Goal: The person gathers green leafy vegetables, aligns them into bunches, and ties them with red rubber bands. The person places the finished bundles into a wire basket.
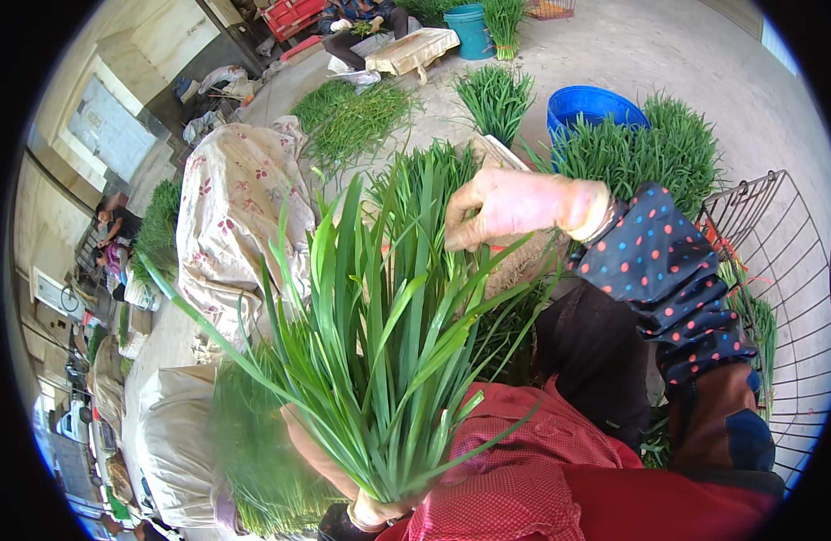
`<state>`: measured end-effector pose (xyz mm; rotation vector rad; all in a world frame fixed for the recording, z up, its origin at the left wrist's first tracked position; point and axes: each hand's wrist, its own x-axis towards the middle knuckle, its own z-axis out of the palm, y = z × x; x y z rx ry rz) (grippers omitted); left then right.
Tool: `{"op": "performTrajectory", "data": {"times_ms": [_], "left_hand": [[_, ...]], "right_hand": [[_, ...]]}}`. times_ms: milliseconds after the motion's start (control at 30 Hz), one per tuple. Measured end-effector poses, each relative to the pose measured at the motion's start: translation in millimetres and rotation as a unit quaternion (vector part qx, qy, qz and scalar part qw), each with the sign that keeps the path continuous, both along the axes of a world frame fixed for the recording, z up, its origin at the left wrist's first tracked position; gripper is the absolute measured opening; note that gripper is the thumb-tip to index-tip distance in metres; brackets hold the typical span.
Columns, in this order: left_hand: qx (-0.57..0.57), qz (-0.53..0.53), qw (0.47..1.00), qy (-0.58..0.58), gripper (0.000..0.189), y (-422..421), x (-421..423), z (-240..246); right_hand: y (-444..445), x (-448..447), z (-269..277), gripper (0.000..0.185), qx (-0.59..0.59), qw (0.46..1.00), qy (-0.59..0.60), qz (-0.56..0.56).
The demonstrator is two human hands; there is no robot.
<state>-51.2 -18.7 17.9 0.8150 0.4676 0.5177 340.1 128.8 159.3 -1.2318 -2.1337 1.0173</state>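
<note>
A loose bunch of long, flat green leaves, apparently garlic chives [388,351], fans upward in front of me. My left hand [381,506] grips it around the base, low in the view and partly covered by the leaves. Above and to the right hangs my right hand [506,206], its fingers curled toward the leaf tips. Whether it pinches a leaf is hard to see. Just beyond its fingertips stands another chive bundle [422,182], with a bit of red tie near it. A red checked apron [510,487] covers my lap.
A blue bucket [594,105] and a dense chive bundle [659,152] stand ahead right. A wire basket [787,284] flanks my right arm. Cloth-covered heaps [239,203] line the left. Loose greens [354,115] lie on the floor. A person [361,27] sits by a low table [415,51].
</note>
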Motion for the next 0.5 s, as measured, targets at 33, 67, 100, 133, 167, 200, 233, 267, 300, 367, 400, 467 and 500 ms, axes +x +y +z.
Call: {"op": "performTrajectory", "data": {"times_ms": [33, 67, 100, 133, 167, 200, 233, 267, 300, 367, 400, 467, 500], "left_hand": [[-0.001, 0.004, 1.0, 0.002, 0.059, -2.0, -0.7, 0.2], [0.0, 0.008, 1.0, 0.005, 0.059, -3.8, -2.6, 1.3], [-0.003, 0.006, 1.0, 0.005, 0.059, -6.7, -3.5, 0.0], [-0.003, 0.009, 1.0, 0.004, 0.06, -4.2, -3.0, 0.7], [-0.003, 0.01, 1.0, 0.003, 0.06, -2.5, -3.1, 1.5], [-0.001, 0.008, 1.0, -0.001, 0.06, 0.2, -2.0, 1.7], [0.0, 0.005, 1.0, -0.006, 0.061, 2.4, -0.9, 1.6], [0.001, 0.002, 1.0, -0.01, 0.061, 4.9, 1.0, 2.1], [0.0, 0.018, 1.0, -0.004, 0.061, 1.4, -2.3, 2.8], [-0.003, 0.037, 0.999, -0.006, 0.062, -4.6, -8.0, 2.1], [0.001, 0.048, 0.999, -0.012, 0.062, -0.2, -9.3, 3.4], [0.005, 0.064, 0.998, -0.021, 0.063, 7.9, -10.4, 7.0], [0.006, 0.068, 0.997, -0.029, 0.063, 7.2, -8.8, 6.9]], "right_hand": [[-2.4, -5.8, -0.1, 0.028, 0.004, 1.0, -0.006, -0.009], [-5.6, -10.7, 2.4, 0.026, 0.008, 1.0, -0.012, -0.018], [-9.3, -12.9, 2.7, 0.024, 0.011, 0.999, -0.02, -0.031], [-11.8, -13.3, 0.0, 0.022, 0.033, 0.997, -0.008, -0.066], [-13.4, -14.4, -3.1, 0.022, 0.054, 0.995, -0.003, -0.089], [-15.9, -13.8, -5.5, 0.023, 0.076, 0.99, -0.002, -0.115], [-17.4, -12.0, -8.5, 0.023, 0.099, 0.985, -0.002, -0.142], [-12.7, -3.8, -14.6, 0.024, 0.142, 0.974, 0.047, -0.17], [-1.2, 4.2, -23.8, 0.021, 0.046, 0.948, 0.256, -0.181], [-10.0, 9.9, -2.4, 0.018, 0.103, 0.931, 0.228, -0.265], [-21.4, 13.3, 4.0, 0.016, 0.163, 0.939, 0.203, -0.225], [-52.9, 9.3, 11.0, 0.01, 0.237, 0.948, 0.153, -0.149], [-62.6, 7.9, 9.0, 0.017, 0.309, 0.941, 0.101, -0.093]]}}
